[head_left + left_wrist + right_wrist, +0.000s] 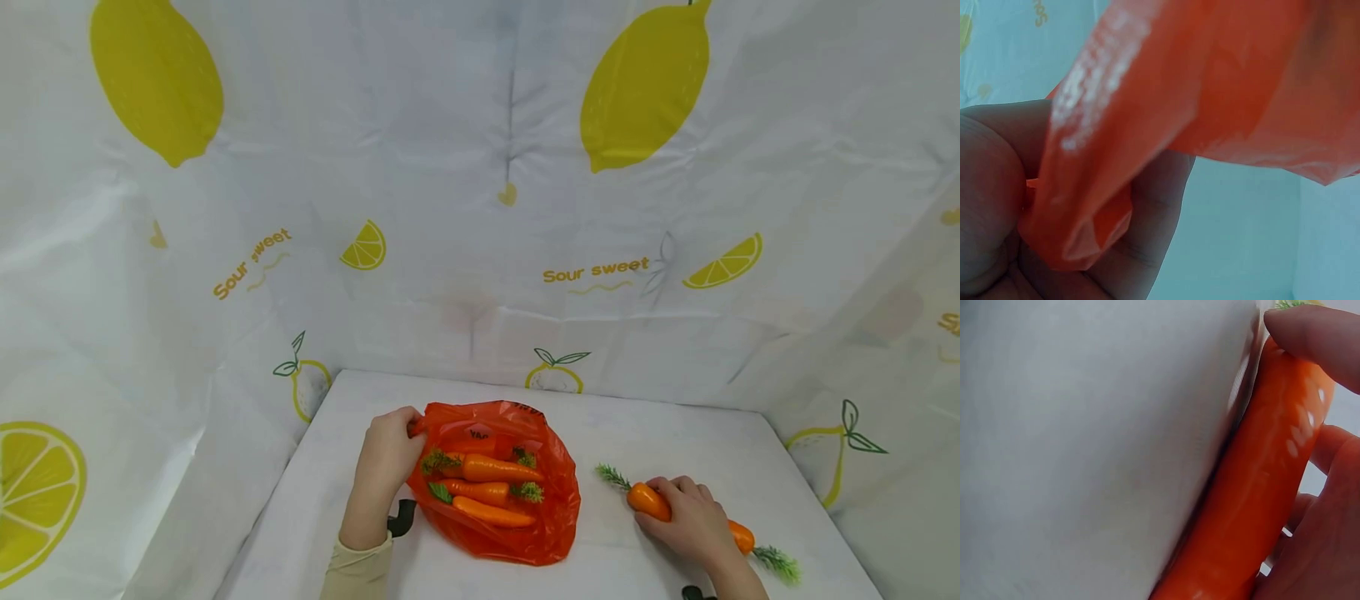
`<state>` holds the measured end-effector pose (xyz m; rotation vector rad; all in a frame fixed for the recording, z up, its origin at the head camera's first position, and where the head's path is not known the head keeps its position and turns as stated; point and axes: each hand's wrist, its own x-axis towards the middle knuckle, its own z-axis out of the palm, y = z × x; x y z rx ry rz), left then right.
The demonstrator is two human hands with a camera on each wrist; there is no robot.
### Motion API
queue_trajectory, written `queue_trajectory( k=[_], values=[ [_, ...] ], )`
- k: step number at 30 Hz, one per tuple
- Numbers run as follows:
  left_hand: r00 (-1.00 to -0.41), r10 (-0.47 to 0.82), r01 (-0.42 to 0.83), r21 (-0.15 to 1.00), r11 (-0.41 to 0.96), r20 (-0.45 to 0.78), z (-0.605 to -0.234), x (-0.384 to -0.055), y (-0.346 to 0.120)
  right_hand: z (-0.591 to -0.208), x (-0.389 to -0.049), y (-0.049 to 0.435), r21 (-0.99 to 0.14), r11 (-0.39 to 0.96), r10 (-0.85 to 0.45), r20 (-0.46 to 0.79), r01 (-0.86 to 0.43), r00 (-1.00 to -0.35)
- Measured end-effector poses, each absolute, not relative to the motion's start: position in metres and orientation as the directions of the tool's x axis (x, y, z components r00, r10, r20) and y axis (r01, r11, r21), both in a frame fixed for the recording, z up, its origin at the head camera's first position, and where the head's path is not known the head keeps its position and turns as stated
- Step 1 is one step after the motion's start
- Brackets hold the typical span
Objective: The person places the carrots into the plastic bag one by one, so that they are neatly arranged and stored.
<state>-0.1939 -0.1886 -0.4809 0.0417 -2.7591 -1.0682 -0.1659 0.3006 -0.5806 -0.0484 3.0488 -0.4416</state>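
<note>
A thin red plastic bag (551,529) lies spread on the table, its mouth facing up, with several orange carrots (498,469) with green tops inside it. At its left side my left hand (390,450) grips a gathered part of the bag (1104,125), bunched between thumb and fingers. Over on the right, my right hand (693,517) holds an orange carrot (1266,462), thumb on one side and fingers on the other. Its leafy top (613,477) points to the far left. An orange end (741,536) with green leaves (777,564) shows beyond the hand's near side.
The white tabletop (622,417) is enclosed by white sheeting (450,275) printed with lemons, at the back and both sides. Black pieces of the wrist mounts (402,518) show beside each wrist.
</note>
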Motion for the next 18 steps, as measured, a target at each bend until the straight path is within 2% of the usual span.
queue_trajectory(
  k=[18],
  values=[
    [-0.984, -0.091, 0.035, 0.670, 0.741, 0.152, -0.481, -0.194, -0.189, -0.555, -0.163, 0.296, -0.342, 0.939, -0.062, -0.038, -0.046, -0.997]
  ],
)
